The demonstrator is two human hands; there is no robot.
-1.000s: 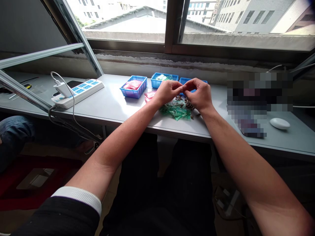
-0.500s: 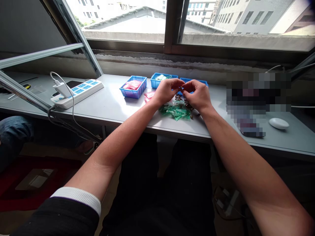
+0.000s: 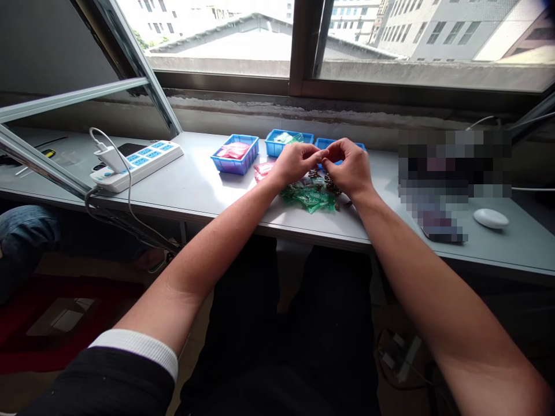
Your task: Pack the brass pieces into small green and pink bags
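Note:
My left hand (image 3: 296, 162) and my right hand (image 3: 349, 166) meet fingertip to fingertip above the table, both pinched closed. Whatever lies between the fingertips is too small and too hidden to name. Below them spreads a heap of small brown metallic pieces (image 3: 332, 184). Green plastic bags (image 3: 310, 198) lie on the near side of the heap, and a pink bag (image 3: 262, 171) is left of it. Just behind my hands stands a blue bin (image 3: 359, 145), its inside mostly hidden by them.
Another blue bin (image 3: 269, 149) holds green and white packets; a third bin (image 3: 236, 169) holds pink packets. A power strip (image 3: 150, 160) with a plugged-in charger sits at the left. On the right are a blurred-out area and a white mouse (image 3: 491, 218). A person's jeans-clad leg (image 3: 30, 242) shows lower left.
My fingertips have drawn slightly closer together, and the small dark thing glimpsed between them before is now hidden. The bins and bags have stayed in place.

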